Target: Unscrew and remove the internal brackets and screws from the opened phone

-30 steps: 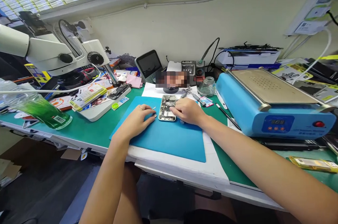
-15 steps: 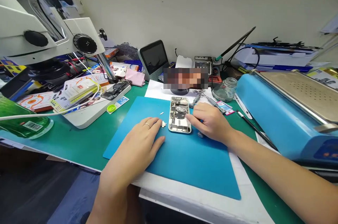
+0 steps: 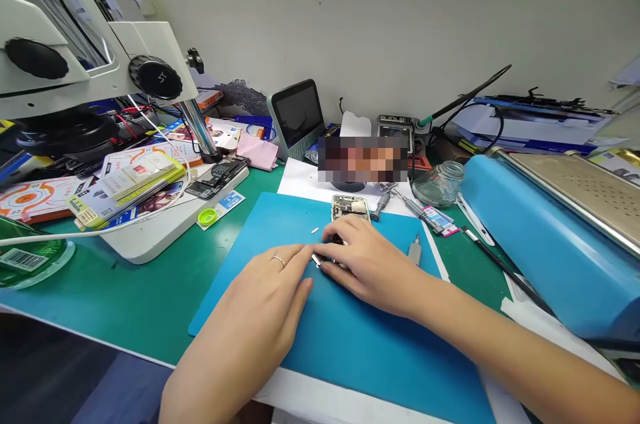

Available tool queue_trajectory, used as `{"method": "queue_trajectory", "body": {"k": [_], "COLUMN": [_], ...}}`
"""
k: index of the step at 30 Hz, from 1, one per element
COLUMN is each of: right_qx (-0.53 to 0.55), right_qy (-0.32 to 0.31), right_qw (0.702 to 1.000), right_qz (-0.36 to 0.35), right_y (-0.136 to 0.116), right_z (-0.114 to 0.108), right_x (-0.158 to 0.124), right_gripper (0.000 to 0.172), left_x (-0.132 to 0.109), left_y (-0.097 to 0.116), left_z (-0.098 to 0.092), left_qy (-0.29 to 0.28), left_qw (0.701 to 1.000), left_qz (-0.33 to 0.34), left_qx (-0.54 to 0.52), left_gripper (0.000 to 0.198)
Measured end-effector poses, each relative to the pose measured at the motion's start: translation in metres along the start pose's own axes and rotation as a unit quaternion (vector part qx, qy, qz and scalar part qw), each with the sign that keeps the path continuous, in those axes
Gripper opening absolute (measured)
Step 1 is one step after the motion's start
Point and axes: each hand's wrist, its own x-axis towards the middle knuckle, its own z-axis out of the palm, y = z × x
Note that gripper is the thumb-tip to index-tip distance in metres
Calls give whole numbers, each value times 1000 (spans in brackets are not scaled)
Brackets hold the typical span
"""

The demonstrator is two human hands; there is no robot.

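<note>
A phone (image 3: 350, 205) with its insides exposed lies on the blue mat (image 3: 350, 337), its lower part hidden behind my right hand (image 3: 367, 261). The thumb and index finger of that hand close around a small metal part (image 3: 316, 260) left of the phone. My left hand (image 3: 265, 294) rests palm down, fingers stretched toward the same part, its fingertips close to my right fingertips. A tiny white piece (image 3: 315, 231) lies just beyond them. Right of my right hand is a grey screwdriver (image 3: 415, 251), partly covered by the wrist.
A microscope (image 3: 155, 71) stands at the left, near boxes and an opened phone (image 3: 219, 176). Behind the mat are a small screen (image 3: 299, 111), another screwdriver (image 3: 381, 206) and a glass jar (image 3: 440, 183). A blue machine (image 3: 530, 251) takes up the right side.
My right hand has moved left across the phone to the small metal part, uncovering the grey screwdriver on the mat. My left hand stays beside the part. The camera view has shifted slightly.
</note>
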Motion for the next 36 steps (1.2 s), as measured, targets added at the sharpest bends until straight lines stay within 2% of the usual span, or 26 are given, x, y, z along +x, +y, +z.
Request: {"method": "queue_trajectory", "body": {"k": [3,9,18,21,24,27,29,32,36], "right_qx": [-15,-37,-61,-53,-31,-3,14,36,58], "right_qy": [4,5,-13,-7,20,78,109,130,126], "right_qw": [1000,999,998,998,999,993,988,984,985], "right_qz": [2,-4,-27,-18,19,87,112,114,106], "right_y": [-1,-1,1,5,14,24,29,33,36], "right_z": [4,7,19,11,-7,-20,-21,-13,-4], "right_x": [-2,-2,4,5,-4,-24,-37,-50,-53], "right_gripper": [16,27,31,31,29,25,24,23,23], "left_x": [0,0,-3,-2,0,3,6,8,10], "left_y": [1,5,7,8,16,30,39,45,43], "left_z": [3,7,4,2,4,11,18,27,31], "left_qy": [5,31,59,68,74,56,31,6,-2], "left_qw": [1000,999,995,993,991,990,990,989,988], "left_qz": [7,34,54,58,66,92,110,118,111], "left_qx": [6,25,63,75,90,94,86,92,108], "left_gripper": [40,43,48,49,51,52,55,61,66]}}
